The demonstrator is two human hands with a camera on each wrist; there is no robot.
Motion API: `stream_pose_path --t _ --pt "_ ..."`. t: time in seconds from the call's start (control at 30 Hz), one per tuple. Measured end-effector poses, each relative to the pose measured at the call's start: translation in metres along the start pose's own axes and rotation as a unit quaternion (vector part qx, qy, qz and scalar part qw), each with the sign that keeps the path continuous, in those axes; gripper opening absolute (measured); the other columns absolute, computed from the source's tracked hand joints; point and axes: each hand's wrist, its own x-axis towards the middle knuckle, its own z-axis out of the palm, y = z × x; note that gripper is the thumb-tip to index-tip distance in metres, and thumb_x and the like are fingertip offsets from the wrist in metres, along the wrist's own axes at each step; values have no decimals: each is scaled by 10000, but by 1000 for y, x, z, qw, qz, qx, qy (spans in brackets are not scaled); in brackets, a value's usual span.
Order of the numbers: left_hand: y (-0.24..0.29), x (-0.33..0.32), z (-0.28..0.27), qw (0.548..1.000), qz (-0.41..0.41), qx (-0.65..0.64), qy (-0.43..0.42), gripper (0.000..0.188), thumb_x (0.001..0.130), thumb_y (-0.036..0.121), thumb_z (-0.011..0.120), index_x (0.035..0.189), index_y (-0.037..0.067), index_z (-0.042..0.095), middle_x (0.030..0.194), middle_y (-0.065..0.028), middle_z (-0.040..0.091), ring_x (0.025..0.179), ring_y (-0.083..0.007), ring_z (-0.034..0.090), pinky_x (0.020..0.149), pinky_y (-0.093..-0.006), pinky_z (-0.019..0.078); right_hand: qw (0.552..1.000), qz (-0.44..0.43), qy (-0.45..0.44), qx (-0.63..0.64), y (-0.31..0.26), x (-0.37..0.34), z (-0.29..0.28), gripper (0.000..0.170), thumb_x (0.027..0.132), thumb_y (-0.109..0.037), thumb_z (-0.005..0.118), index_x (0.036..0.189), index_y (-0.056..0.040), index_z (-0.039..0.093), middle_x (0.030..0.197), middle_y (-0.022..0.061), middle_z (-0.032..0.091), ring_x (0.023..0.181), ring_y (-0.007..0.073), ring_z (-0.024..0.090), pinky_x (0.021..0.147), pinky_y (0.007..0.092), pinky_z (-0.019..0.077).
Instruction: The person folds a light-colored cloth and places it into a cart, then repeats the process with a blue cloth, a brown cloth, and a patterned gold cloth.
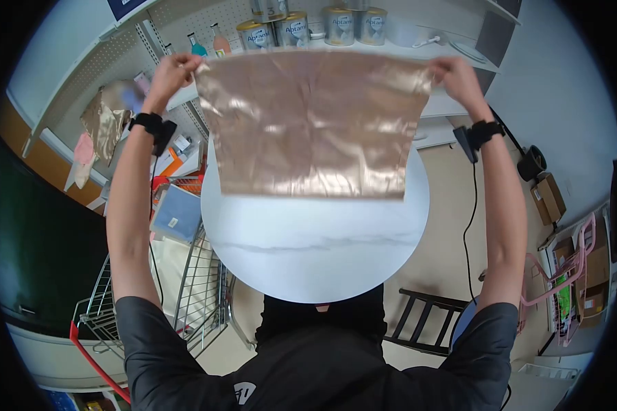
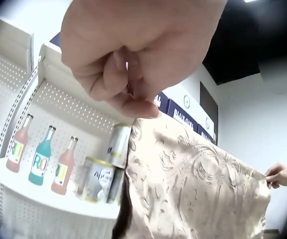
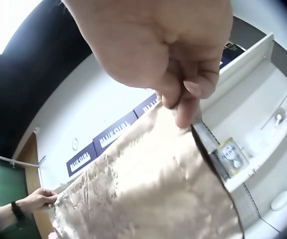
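Observation:
A shiny champagne-coloured cloth [image 1: 312,127] hangs spread out above the round white table [image 1: 315,274] in the head view. My left hand [image 1: 171,79] pinches its upper left corner, and my right hand [image 1: 459,82] pinches the upper right corner. In the left wrist view, the left hand [image 2: 138,50] grips the patterned cloth [image 2: 198,184] between thumb and curled fingers. The right wrist view has the right hand [image 3: 158,50] gripping the other corner of the cloth [image 3: 148,184]. The cloth's lower edge hangs over the far half of the tabletop.
Shelves behind hold several tins [image 1: 339,27] and bottles [image 1: 221,42]. A shopping cart [image 1: 199,288] stands at the left of the table. More shiny fabric [image 1: 110,123] lies at the far left. A black step ladder [image 1: 425,318] and pink chair frame [image 1: 576,267] are at the right.

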Motion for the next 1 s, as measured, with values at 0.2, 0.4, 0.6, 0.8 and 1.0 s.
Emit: stream_pose_path --t 0.2,0.4,0.6,0.8,1.0 --pt "86 -61 -41 964 126 -134 191 288 1110 248 677 1244 4 753 1319 -111 779 1133 -151 772 848 -276 618 966 -26 203 160 -87 -32 -35 227 1092 -61 612 1246 31 750 1059 94 808 936 168 796 797 305 634" --pt "14 -219 37 966 79 -189 156 142 1122 96 615 1156 -16 695 1350 -149 760 1169 -132 674 1034 -301 534 976 -19 89 200 -46 -177 25 190 1095 -42 622 1203 46 752 1232 93 791 1128 163 736 937 317 605" --pt "-19 -391 124 998 -53 -35 -17 74 1036 -48 634 1062 -50 703 1269 -164 791 1357 -343 686 1074 -393 541 997 10 -13 71 -21 -347 113 146 968 54 684 1089 23 760 1237 150 800 1111 315 773 951 352 593" --pt "-19 -458 127 999 -9 42 -13 140 955 -105 668 1038 -12 733 1302 -149 781 1392 -369 654 1077 -444 552 998 39 -22 33 -55 -406 116 136 885 102 733 981 20 783 1194 123 807 1241 322 725 1066 432 552" --pt "-28 -483 131 993 39 110 8 188 903 -124 715 1025 17 694 1260 -149 788 1276 -363 729 1011 -434 580 999 20 -42 -9 -68 -410 105 136 835 120 770 931 25 771 1133 122 805 1189 334 737 1027 435 553"
